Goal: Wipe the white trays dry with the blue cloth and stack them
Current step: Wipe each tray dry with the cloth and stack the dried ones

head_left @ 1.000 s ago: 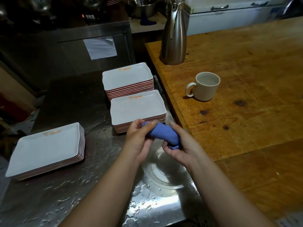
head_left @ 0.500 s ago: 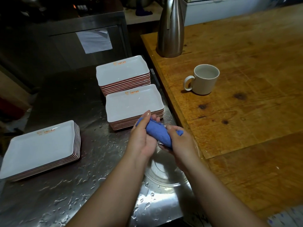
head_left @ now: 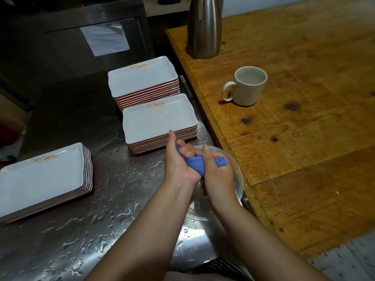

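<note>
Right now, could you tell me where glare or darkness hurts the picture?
Head view: glare on the wet counter near the hands; top-left background too dark to read; wide-angle bending at the edges; cloth, trays and mug stay sharp.

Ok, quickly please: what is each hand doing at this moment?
Left hand: closed around the blue cloth.
Right hand: closed around the same cloth.

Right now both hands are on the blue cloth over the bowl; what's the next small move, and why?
Probably finish the wring, then take the cloth to the nearest tray stack. Left hand and right hand both grip the twisted blue cloth above the clear bowl, and droplets show on that top tray.
</note>
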